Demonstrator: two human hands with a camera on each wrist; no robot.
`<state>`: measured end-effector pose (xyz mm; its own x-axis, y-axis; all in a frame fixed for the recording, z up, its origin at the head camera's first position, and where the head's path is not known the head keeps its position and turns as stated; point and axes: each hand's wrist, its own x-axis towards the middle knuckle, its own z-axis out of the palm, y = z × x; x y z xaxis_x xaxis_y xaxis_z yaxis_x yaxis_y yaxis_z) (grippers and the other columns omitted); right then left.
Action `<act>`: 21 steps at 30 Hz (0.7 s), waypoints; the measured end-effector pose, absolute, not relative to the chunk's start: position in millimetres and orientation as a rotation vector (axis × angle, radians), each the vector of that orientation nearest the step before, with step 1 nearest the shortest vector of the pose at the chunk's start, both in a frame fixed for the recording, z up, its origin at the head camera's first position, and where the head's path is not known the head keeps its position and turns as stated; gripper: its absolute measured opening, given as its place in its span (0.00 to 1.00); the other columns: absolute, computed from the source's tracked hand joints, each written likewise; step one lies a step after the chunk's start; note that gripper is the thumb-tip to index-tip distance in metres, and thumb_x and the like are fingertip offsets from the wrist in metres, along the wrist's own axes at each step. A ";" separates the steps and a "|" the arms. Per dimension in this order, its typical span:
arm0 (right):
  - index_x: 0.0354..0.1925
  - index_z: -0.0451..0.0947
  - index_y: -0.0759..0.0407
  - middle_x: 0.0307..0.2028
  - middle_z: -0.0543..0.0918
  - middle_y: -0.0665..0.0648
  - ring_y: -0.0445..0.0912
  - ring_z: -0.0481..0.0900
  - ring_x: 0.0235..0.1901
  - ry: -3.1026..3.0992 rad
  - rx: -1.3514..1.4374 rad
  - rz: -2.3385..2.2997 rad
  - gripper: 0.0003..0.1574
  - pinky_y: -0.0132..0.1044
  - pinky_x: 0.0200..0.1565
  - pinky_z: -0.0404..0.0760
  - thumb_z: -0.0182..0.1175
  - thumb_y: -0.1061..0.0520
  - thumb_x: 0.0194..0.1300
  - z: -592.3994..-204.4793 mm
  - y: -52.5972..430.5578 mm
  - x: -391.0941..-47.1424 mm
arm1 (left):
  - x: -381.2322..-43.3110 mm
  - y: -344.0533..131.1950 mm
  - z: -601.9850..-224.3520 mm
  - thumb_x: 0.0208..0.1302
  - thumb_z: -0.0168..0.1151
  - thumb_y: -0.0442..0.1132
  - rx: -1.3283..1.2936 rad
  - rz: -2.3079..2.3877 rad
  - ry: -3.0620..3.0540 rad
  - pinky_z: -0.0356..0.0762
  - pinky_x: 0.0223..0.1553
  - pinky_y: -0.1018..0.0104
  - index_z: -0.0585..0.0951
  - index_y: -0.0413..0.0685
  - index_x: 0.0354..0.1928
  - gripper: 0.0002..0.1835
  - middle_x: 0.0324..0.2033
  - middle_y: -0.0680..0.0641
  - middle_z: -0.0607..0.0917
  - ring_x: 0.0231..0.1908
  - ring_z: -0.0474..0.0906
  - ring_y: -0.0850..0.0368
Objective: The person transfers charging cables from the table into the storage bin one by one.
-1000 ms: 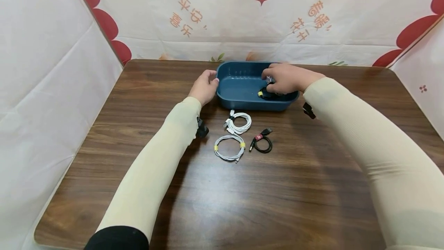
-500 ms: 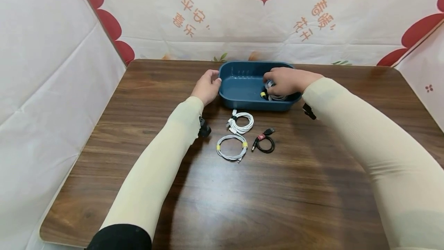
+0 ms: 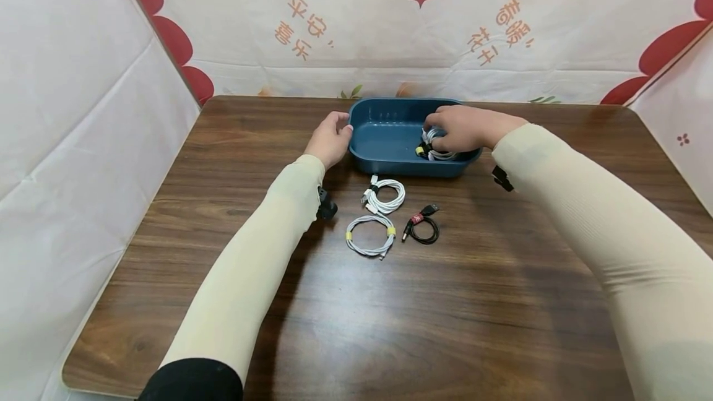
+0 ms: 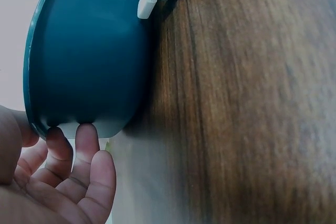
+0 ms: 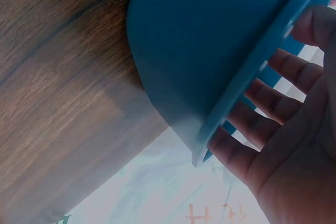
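Against the back of the wooden table sits a blue plastic bin. My left hand holds its left end, the thumb at the rim and the bent fingertips against the outer wall, as the left wrist view shows. My right hand reaches over the right end into the bin, fingers bent down over coiled cables. A white cable and a black cable with a yellow band show below the fingers and thumb. The fingertips are hidden in the right wrist view, so their hold on a cable is unclear.
In front of the bin lie a white coiled cable with a black tie, a pale grey coil with yellow bands, and a small black cable with a red tag. A printed cloth hangs behind the table.
White cable coils now show under the right hand, where mostly the black cable with its yellow band was visible a second ago. The left hand and the cables on the table have stayed put.
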<state>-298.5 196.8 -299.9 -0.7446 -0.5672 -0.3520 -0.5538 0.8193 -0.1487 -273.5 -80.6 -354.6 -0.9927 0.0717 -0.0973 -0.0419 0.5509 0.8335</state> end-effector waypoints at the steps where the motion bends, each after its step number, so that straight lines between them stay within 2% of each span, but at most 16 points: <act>1: 0.64 0.71 0.63 0.60 0.70 0.70 0.62 0.71 0.56 2.621 -0.849 -0.050 0.26 0.60 0.57 0.70 0.51 0.56 0.71 -299.4 196.8 -298.5 | -273.7 -80.7 -354.8 0.79 0.47 0.46 0.027 1.436 2.661 0.73 0.54 0.57 0.67 0.50 0.70 0.23 0.55 0.44 0.78 0.50 0.75 0.51; 7: 0.64 0.71 0.63 0.60 0.71 0.70 0.62 0.72 0.56 2.627 -0.876 -0.050 0.26 0.60 0.57 0.70 0.52 0.56 0.71 -297.7 196.6 -298.0 | -274.7 -81.0 -356.0 0.79 0.47 0.45 0.034 1.443 2.665 0.74 0.51 0.58 0.68 0.50 0.70 0.22 0.52 0.44 0.79 0.49 0.76 0.51; 17: 0.64 0.71 0.64 0.60 0.72 0.70 0.62 0.72 0.56 2.622 -0.886 -0.006 0.27 0.59 0.57 0.70 0.52 0.56 0.70 -287.7 195.5 -291.9 | -276.0 -80.6 -356.3 0.79 0.47 0.46 0.024 1.440 2.654 0.72 0.55 0.57 0.67 0.51 0.70 0.22 0.57 0.44 0.77 0.54 0.74 0.52; 21: 0.64 0.71 0.64 0.61 0.71 0.71 0.63 0.72 0.57 2.603 -0.876 0.011 0.27 0.60 0.57 0.70 0.52 0.55 0.70 -284.8 196.3 -292.1 | -275.6 -80.3 -355.7 0.79 0.47 0.46 0.014 1.442 2.644 0.73 0.54 0.57 0.67 0.51 0.70 0.22 0.56 0.44 0.78 0.53 0.75 0.52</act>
